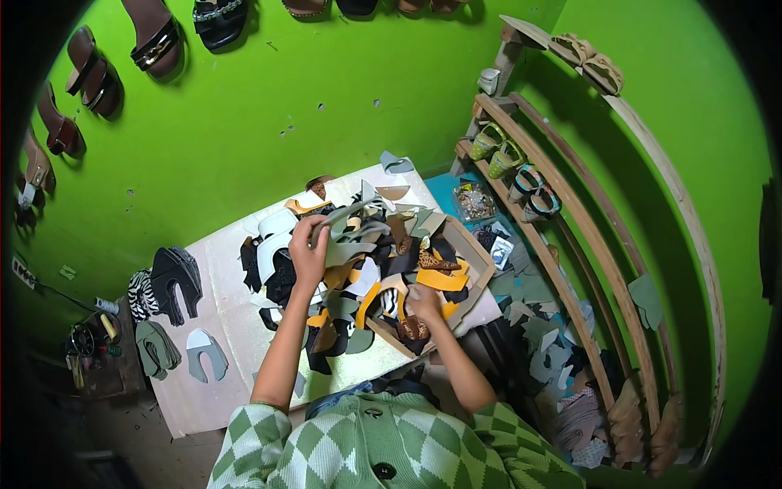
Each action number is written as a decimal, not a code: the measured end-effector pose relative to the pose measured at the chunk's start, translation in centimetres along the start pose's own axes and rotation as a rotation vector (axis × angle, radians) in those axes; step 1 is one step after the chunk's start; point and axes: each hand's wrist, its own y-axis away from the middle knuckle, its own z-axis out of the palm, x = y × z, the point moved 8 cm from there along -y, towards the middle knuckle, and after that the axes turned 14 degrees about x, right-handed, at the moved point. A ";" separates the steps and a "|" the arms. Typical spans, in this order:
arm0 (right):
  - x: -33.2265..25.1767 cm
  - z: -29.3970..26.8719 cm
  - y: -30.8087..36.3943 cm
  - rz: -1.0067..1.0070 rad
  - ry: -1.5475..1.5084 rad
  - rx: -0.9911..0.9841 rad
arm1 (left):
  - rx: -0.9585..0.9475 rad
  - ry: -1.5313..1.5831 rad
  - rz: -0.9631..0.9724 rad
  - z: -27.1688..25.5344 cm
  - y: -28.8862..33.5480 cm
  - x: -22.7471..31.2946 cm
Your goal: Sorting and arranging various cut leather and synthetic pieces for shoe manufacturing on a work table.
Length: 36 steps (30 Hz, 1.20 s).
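My left hand (309,253) is closed on a grey cut shoe piece (349,211), raised over the heap of scraps. Beneath it, more grey pieces lie loosely on the pile. My right hand (423,303) is down among the cut pieces inside a shallow cardboard box (481,253), its fingers curled; whatever they grip is hidden. Close by that hand are a yellow-orange strip (442,280), a beige curved piece (394,285) and a brown leopard-print piece (413,328). Black, zebra-striped and white pieces mix through the heap, which spills left out of the box.
On the pale table (220,253), stacks of black U-shaped pieces (177,281) and grey-green ones (156,349) stand left, beside a grey-and-white piece (206,356). A wooden rack (562,196) with sandals rises right, above floor scraps (550,342). Sandals (155,45) hang on the green wall.
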 end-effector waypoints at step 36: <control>-1.2 -12.7 -0.9 -0.202 0.216 0.410 | -0.725 -0.525 0.524 5.9 9.1 -3.5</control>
